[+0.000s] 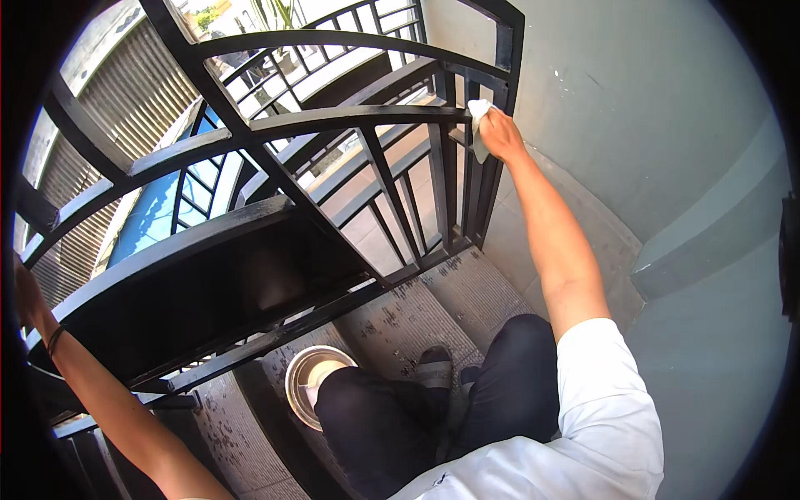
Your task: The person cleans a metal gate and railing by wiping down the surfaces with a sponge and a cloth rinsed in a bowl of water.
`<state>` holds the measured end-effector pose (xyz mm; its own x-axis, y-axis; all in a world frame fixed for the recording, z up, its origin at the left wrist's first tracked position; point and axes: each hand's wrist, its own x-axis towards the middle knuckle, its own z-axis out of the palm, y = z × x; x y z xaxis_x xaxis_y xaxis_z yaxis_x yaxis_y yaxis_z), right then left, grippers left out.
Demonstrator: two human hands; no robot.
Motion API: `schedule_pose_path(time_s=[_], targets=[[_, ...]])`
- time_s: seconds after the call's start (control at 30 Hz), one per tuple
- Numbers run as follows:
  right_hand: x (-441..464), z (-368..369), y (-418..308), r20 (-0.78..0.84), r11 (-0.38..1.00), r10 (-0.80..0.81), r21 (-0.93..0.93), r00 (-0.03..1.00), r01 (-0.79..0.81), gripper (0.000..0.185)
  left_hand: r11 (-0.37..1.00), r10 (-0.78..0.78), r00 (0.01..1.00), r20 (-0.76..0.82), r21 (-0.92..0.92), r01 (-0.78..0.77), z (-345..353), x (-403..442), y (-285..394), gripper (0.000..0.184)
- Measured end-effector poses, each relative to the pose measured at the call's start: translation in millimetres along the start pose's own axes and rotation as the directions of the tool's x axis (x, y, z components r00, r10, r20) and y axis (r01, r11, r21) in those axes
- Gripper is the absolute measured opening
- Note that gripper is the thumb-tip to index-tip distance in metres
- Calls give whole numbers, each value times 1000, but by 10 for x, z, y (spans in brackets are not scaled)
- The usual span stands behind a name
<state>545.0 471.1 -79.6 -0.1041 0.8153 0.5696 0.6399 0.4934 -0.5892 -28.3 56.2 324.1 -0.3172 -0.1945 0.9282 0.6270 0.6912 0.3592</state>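
Nearest the camera, dark trousers and a white sleeve are seen above the steps. A bucket is set down just beside the trousers; something pale is seen inside, but whether it is liquid cannot be told. At the left edge, the left hand is placed near the railing; it is shaded and partly cut off, so neither its opening nor any hold can be told. Farther forward, a pale cloth is gripped in the right hand, which is curled closed around it. The cloth is held at — apparently against — the upright bars at the railing's end near the wall, with a loose fold hung below the grip. Handling, as judged: cloth light, soft, limp, not fragile; slippery if damp. It is best taken bunched at the middle, the loose fold gathered in to avoid snagging. The railing is judged stiff and heavy. Beyond it, a corrugated sheet and a plant are brightly lit.
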Motion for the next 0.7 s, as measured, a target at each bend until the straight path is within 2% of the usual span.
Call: schedule_pose_path(time_s=[0.07,0.17,0.23,0.3,0.37,0.43,0.47,0.5,0.53,0.57,0.63,0.7], targets=[[13,-31,-190,57,993,120,-31,991,-118,47,999,-55,998,35,2,55,-170,-115,191,61],[-66,-64,-704,62,994,104,19,993,-105,46,994,-106,991,77,16,105,-353,-292,417,60],[-94,26,-1165,42,992,-106,79,993,103,43,994,-113,991,67,2,113,-361,-326,441,60],[-193,175,-1766,-105,939,-297,148,949,311,39,992,-122,991,58,-7,122,-341,-349,441,60],[-297,279,-2373,-255,859,-413,210,874,467,32,993,-113,993,12,35,113,-319,-337,416,62],[-371,223,-2860,-280,799,-477,257,833,544,28,996,-87,995,37,3,87,-196,-168,202,64],[-356,191,-2910,-278,799,-474,263,836,541,28,1000,-9,999,32,-4,9,-62,-11,12,65],[-345,168,-2926,-207,798,-509,250,836,548,26,997,74,997,29,-14,-73,-69,-8,33,66],[-333,162,-2913,-136,796,-540,236,830,557,25,997,82,996,33,-16,-81,-74,-27,39,66],[-314,170,-2820,-138,799,-536,236,833,553,25,997,71,997,20,-4,-71,-83,-52,37,66],[-268,182,-2432,-229,803,-513,215,828,557,27,998,57,998,6,8,-57,-101,-69,45,67],[-226,155,-1867,-148,886,-405,181,902,428,34,997,79,997,-14,3,-79,-49,-18,-8,69]])
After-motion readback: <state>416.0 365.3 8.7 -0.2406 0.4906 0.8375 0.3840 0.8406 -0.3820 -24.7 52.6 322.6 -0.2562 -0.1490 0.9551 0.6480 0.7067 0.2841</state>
